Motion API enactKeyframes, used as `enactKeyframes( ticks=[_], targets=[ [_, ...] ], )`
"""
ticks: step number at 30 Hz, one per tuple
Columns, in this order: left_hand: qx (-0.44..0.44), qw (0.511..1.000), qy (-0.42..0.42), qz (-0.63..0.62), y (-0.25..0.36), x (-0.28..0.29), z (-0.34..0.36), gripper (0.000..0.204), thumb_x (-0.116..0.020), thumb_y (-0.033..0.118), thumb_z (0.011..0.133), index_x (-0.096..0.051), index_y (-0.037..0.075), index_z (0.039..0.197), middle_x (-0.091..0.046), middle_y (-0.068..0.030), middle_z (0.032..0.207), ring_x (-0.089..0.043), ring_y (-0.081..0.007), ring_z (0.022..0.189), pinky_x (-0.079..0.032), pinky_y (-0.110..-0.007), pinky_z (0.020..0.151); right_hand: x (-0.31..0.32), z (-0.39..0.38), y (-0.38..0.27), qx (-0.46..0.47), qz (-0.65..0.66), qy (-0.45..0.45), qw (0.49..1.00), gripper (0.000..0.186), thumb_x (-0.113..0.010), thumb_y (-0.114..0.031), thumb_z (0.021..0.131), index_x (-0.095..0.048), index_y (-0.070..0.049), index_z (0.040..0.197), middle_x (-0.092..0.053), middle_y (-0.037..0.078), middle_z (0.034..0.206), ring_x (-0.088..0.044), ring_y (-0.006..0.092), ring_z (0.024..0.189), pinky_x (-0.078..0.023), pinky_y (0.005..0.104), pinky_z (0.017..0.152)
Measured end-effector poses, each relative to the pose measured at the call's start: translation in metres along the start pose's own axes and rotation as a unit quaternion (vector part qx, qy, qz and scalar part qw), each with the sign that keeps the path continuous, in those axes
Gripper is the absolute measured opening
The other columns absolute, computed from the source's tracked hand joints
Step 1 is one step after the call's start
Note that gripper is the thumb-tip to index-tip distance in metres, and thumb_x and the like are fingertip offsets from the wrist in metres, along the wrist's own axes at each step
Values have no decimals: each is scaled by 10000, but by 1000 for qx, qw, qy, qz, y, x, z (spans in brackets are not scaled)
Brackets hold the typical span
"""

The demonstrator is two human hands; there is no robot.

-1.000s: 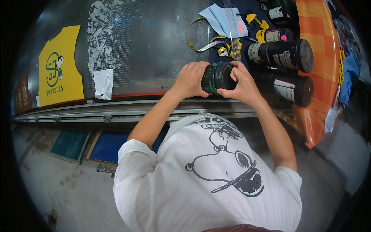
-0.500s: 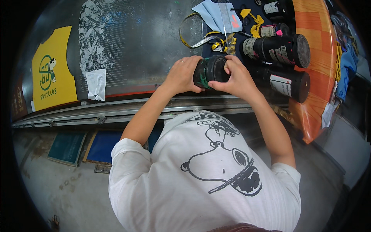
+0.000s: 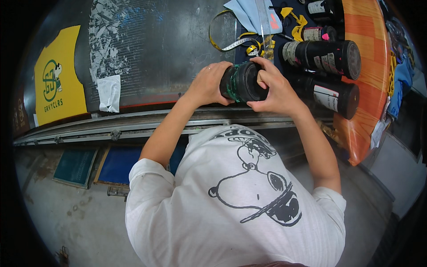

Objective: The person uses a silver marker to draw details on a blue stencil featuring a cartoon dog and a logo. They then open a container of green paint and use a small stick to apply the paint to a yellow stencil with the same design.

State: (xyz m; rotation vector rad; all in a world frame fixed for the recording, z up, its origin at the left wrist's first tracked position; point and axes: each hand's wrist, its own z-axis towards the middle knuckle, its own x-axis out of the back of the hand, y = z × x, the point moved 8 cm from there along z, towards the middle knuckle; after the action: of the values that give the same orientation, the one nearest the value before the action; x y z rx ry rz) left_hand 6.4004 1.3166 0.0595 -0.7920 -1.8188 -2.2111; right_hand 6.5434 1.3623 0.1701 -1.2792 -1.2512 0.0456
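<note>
Between my two hands, a black plastic jar [image 3: 231, 83] lies on its side with green smears around its neck. Its round black lid [image 3: 251, 84] points to the right. My left hand [image 3: 209, 83] is closed around the jar's body from the left. On the other side, my right hand [image 3: 278, 89] spans the lid, its index finger at the upper rim and thumb at the lower rim. The other right fingers curl in against the lid's face. The jar's underside is hidden by my left hand.
Several black jars [image 3: 318, 58] lie on the right beside an orange wood-patterned surface [image 3: 364, 53]. A tape measure [image 3: 238, 44], a light-blue cloth piece [image 3: 249, 18] and yellow scraps [image 3: 296, 26] lie beyond. A yellow printed fabric panel [image 3: 66, 84] rests left on the dark table [image 3: 178, 49].
My right hand has shifted a little to the right and its fingers have spread on the lid, the thumb sliding lower. More of the lid's face shows. My left hand keeps its grip.
</note>
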Motion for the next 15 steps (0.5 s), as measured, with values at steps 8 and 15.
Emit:
enactKeyframes(
  ticks=[8,15],
  targets=[
    [81,992,-37,-89,-29,-1,-16,1079,-966,259,515,-437,113,1443,-587,-149,1371,-558,-386,1279,-481,-457,1054,15,-18,51,-146,332,24,932,583,-896,-232,657,-344,-113,804,-520,172,1436,-558,258,1241,-435,328,995],
    [92,991,8,-99,-30,0,-29,1125,-976,157,488,-418,130,1465,-572,-145,1409,-558,-381,1300,-493,-457,1060,-36,-86,119,-172,678,183,691,631,-720,-425,835,-624,-11,1300,-672,121,1268,-649,264,1165,-517,451,1023]
  ],
)
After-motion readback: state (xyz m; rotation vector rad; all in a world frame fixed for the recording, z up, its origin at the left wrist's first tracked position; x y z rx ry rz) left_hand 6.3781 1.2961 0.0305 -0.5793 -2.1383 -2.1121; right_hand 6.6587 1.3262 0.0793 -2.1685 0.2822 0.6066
